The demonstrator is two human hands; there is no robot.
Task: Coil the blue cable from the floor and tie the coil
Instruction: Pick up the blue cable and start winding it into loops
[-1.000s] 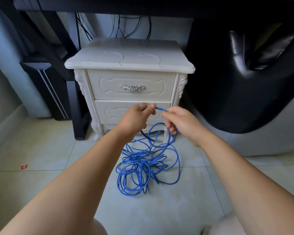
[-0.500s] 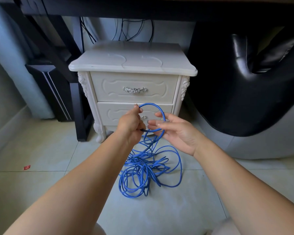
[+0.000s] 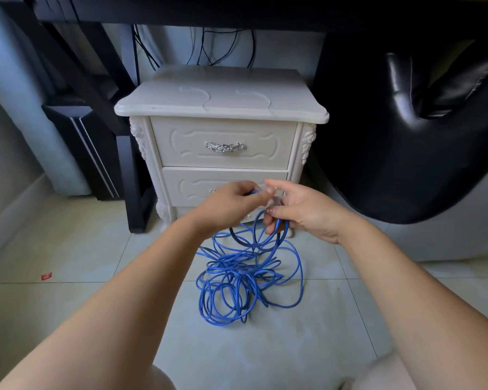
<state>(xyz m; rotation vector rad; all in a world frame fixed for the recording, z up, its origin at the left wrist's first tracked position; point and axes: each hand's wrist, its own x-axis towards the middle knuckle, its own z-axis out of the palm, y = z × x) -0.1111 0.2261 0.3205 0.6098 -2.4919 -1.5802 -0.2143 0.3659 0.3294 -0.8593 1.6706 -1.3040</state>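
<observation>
The blue cable (image 3: 238, 280) lies in a loose tangled heap on the tiled floor in front of the white nightstand. Part of it rises from the heap to both hands. My left hand (image 3: 226, 205) pinches a short stretch of cable between thumb and fingers just above the heap. My right hand (image 3: 299, 211) sits close beside it, with a small loop of cable hanging from its curled lower fingers while the index finger and thumb point up. The cable's end between the two hands is blurred.
A white two-drawer nightstand (image 3: 223, 108) stands just behind the hands. A black padded chair (image 3: 406, 153) fills the right side. Black desk legs (image 3: 133, 175) and a dark flat case (image 3: 90, 153) stand at left. A small red scrap (image 3: 46, 276) lies on the floor tiles.
The upright loop held half a second ago has dropped into my right hand, whose lower fingers have closed on it. My left hand has taken a new pinch on the cable.
</observation>
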